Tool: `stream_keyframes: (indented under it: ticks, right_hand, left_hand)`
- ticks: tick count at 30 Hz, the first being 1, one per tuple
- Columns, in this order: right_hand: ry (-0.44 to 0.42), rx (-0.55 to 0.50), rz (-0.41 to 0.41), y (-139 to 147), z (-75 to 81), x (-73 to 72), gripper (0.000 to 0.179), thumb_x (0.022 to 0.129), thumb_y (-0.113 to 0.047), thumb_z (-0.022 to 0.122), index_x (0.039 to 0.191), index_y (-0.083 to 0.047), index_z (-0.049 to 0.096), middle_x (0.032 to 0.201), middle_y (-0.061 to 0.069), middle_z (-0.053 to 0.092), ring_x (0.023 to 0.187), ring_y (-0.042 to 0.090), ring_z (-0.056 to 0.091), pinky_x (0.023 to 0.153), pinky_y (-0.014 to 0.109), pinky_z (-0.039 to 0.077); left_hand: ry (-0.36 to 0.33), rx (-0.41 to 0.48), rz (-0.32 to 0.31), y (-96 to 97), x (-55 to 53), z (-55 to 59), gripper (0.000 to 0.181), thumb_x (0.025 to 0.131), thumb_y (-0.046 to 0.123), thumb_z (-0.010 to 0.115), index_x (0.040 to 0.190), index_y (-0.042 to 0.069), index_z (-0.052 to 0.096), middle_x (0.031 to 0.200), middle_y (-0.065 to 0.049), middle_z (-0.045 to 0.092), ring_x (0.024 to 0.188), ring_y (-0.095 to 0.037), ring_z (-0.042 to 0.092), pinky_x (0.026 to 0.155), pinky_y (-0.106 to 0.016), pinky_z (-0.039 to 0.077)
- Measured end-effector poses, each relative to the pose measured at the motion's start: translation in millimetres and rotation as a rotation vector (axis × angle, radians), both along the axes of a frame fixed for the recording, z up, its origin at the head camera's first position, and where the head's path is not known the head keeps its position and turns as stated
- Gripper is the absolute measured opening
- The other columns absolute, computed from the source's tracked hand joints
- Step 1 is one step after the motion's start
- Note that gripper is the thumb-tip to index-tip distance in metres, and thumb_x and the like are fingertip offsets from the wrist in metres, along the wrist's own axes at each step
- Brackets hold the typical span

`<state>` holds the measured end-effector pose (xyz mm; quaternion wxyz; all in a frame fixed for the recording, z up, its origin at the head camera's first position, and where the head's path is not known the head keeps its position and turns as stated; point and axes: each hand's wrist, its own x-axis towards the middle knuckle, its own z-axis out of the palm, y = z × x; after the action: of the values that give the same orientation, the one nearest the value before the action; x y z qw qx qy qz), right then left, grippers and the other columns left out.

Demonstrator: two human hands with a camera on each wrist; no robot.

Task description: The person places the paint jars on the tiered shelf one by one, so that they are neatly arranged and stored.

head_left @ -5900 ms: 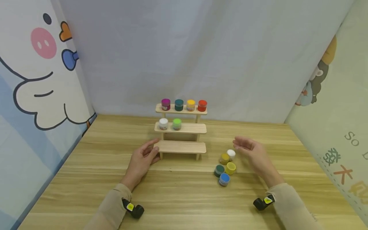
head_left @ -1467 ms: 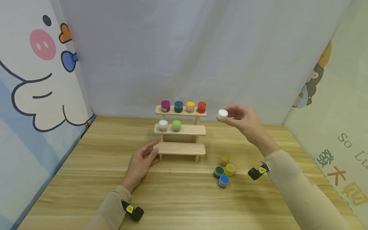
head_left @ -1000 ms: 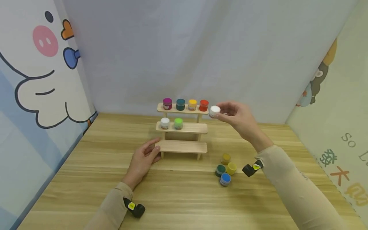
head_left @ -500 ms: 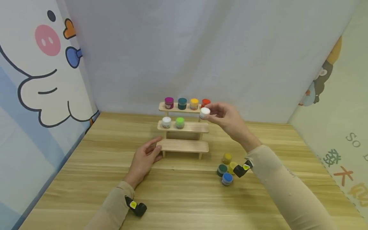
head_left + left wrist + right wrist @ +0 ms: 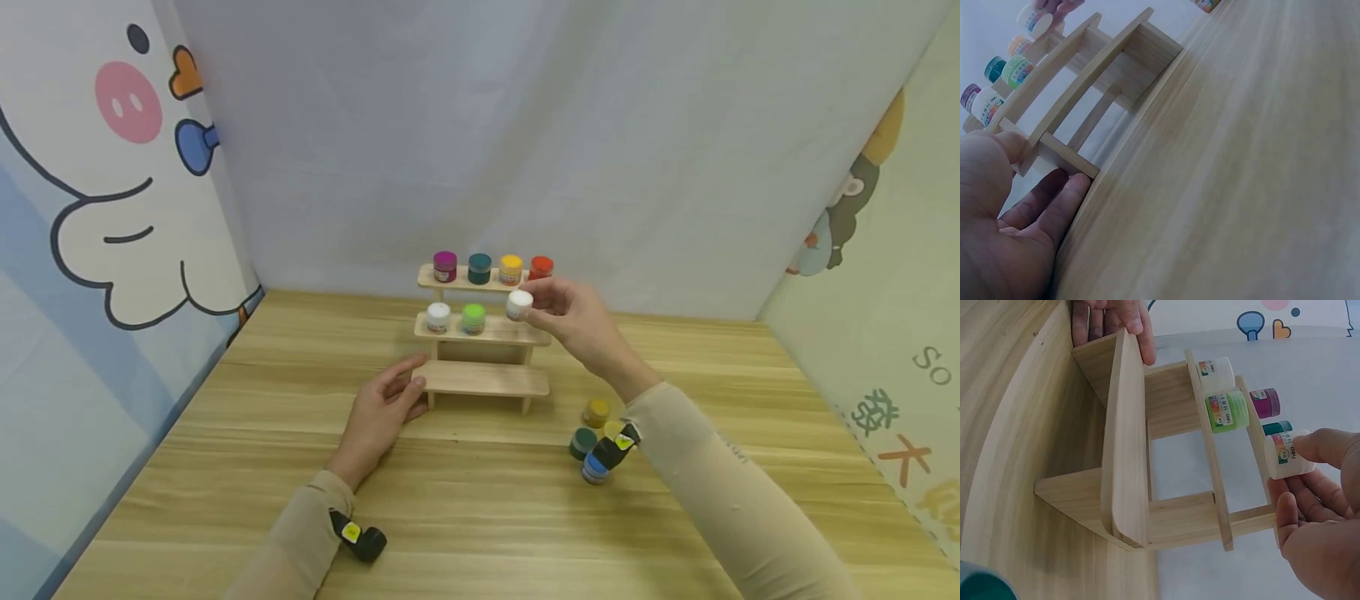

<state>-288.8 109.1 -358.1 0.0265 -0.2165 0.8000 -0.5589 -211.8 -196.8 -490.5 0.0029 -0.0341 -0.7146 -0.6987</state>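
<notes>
A three-tier wooden display stand [image 5: 483, 379] stands on the table. My left hand [image 5: 378, 417] grips the left end of its lowest tier; in the left wrist view the thumb lies on the board and fingers [image 5: 1063, 203] are at the leg. My right hand [image 5: 577, 325] pinches a white-lidded paint jar [image 5: 519, 305] between thumb and fingers, over the right part of the middle tier. On that tier sit another white jar [image 5: 438, 318] and a light green jar [image 5: 473, 318]. Purple [image 5: 445, 267], teal [image 5: 479, 268], yellow-orange [image 5: 510, 270] and red [image 5: 541, 267] jars line the top tier.
Right of the stand, a mustard jar [image 5: 597, 412], a dark green jar [image 5: 582, 443], a yellow jar [image 5: 612, 429] and a blue jar [image 5: 596, 470] cluster on the table [image 5: 465, 517]. The right wrist camera partly covers the last two. A pale curtain [image 5: 450, 150] hangs behind.
My right hand has picked up the white-lidded jar from the table cluster, lifted it, then moved it left and slightly down to over the middle tier. My left hand keeps its place on the stand.
</notes>
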Motion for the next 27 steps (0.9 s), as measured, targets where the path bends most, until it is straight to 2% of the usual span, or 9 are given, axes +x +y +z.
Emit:
stream_keyframes:
  ticks: [4,10,16,27]
  right_hand:
    - [-0.025,0.014,-0.013,-5.2,-5.9,1.5,0.036,0.106,-0.007,0.078,0.141,-0.001,0.07,0.135,0.017,0.074,0.112,0.031,0.07,0.093,0.032,0.064]
    - [-0.047,0.043,-0.001,-11.3,-14.3,2.7,0.037,0.108,-0.009,0.076,0.143,-0.003,0.069,0.135,0.015,0.073,0.114,0.028,0.071,0.094,0.031,0.064]
    - [-0.014,0.047,0.0,-14.3,-15.9,1.6,0.035,0.108,-0.009,0.077,0.141,-0.003,0.07,0.132,0.015,0.074,0.112,0.03,0.072,0.095,0.038,0.065]
    - [-0.005,0.078,-0.01,-14.4,-22.4,-1.8,0.034,0.109,-0.008,0.075,0.142,-0.003,0.071,0.134,0.014,0.075,0.112,0.028,0.073,0.098,0.043,0.065]
  left_hand:
    - [0.001,-0.003,-0.001,0.4,2.2,-0.4,0.046,0.116,0.017,0.064,0.162,0.014,0.059,0.159,-0.027,0.058,0.143,-0.04,0.063,0.103,-0.033,0.066]
    - [-0.023,-0.003,0.012,-0.5,6.4,-2.9,0.046,0.116,0.017,0.063,0.162,0.013,0.059,0.161,-0.026,0.056,0.144,-0.04,0.062,0.102,-0.033,0.067]
    - [-0.009,-0.003,0.013,0.5,3.1,-3.0,0.045,0.117,0.017,0.063,0.162,0.014,0.059,0.16,-0.026,0.058,0.143,-0.039,0.063,0.102,-0.032,0.067]
    - [-0.008,-0.004,0.0,-0.1,-2.1,-2.6,0.045,0.116,0.019,0.064,0.162,0.015,0.059,0.161,-0.026,0.057,0.143,-0.039,0.063,0.102,-0.032,0.067]
